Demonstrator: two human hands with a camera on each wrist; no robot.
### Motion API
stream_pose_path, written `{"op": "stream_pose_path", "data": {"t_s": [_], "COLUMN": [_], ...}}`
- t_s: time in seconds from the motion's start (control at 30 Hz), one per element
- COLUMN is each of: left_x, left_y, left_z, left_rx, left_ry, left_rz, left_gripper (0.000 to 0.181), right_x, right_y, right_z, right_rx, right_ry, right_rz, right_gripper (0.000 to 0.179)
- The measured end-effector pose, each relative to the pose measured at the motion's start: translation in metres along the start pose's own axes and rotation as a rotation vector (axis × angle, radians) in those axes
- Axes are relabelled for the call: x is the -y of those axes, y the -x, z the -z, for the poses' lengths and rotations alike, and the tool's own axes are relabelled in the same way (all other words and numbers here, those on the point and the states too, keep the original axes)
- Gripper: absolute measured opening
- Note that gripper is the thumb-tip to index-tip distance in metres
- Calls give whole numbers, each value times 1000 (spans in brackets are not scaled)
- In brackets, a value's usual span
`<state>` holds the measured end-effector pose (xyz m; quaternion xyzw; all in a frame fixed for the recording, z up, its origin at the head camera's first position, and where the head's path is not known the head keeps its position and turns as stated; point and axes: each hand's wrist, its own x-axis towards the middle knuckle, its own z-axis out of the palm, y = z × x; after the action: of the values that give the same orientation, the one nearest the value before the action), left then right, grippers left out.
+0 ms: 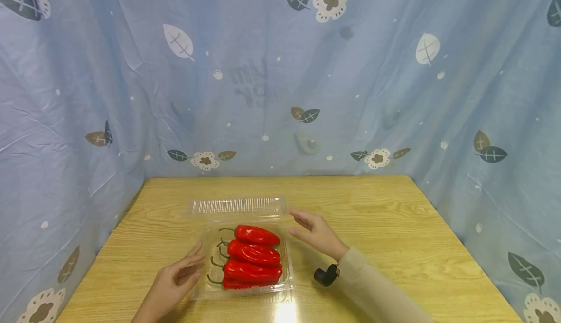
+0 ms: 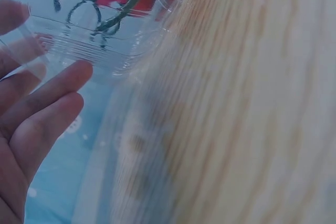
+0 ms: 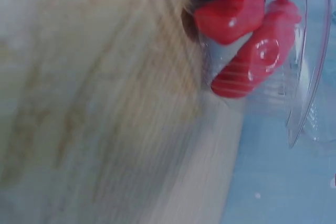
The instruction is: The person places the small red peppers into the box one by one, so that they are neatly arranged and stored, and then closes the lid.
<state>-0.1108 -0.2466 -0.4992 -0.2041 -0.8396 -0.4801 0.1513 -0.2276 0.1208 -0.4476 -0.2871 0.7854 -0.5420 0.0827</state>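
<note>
A clear plastic clamshell box (image 1: 287,264) sits on the table with several glossy red peppers (image 1: 254,253) inside. The peppers lie side by side, their thin green stems (image 1: 215,279) pointing left. Beside the box's left side is my left hand (image 1: 171,284), fingers loosely bent and spread from the thumb. In the left wrist view, its fingertips (image 2: 79,74) are right at the clear plastic edge. My right hand (image 1: 317,233) reaches to the back right corner of the box, fingers extended. The right wrist view shows pepper tips (image 3: 247,72) behind the box wall, without the hand.
The box stands on a light wooden table (image 1: 372,216), with a ribbed clear plastic strip (image 1: 238,205) along its back. A blue curtain (image 1: 263,94) printed with leaves and flowers surrounds the table's back and sides. A small black device (image 1: 326,275) is on the right wrist.
</note>
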Motion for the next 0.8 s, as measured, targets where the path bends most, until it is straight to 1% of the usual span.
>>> {"op": "stream_pose_path", "data": {"t_s": [0.13, 0.23, 0.33, 0.43, 0.5, 0.57, 0.6, 0.67, 0.7, 0.8], "left_x": [1, 1, 0, 1, 1, 2, 2, 3, 3, 2], "left_y": [-1, -2, -3, -3, -3, -2, -1, 0, 0, 0], "left_z": [0, 0, -1, -1, -1, 0, 1, 1, 1, 1], "left_rx": [-1, -3, -19, -34, -29, -27, -30, -44, -54, -103], "left_ry": [4, 10, 18, 30, 59, 90, 108, 149, 173, 196], "left_rz": [29, 40, 25, 24, 31, 32, 24, 31, 42, 91], "left_gripper": [37, 36, 34, 32, 33, 34, 34, 34, 34, 31], "right_x": [0, -1, -2, -3, -4, -4, -5, -6, -7, -9], "right_y": [5, 9, 12, 14, 16, 18, 20, 22, 23, 26], "right_z": [0, 1, 2, 2, 1, -1, -2, -4, -5, -9], "right_rx": [28, 50, 78, 99, 111, 113, 114, 118, 119, 129], "right_ry": [11, 25, 31, 25, 14, -2, -7, -19, -20, -25], "right_rz": [32, 58, 87, 98, 102, 91, 86, 72, 67, 46], "right_gripper": [52, 50, 48, 48, 47, 46, 46, 45, 44, 45]}}
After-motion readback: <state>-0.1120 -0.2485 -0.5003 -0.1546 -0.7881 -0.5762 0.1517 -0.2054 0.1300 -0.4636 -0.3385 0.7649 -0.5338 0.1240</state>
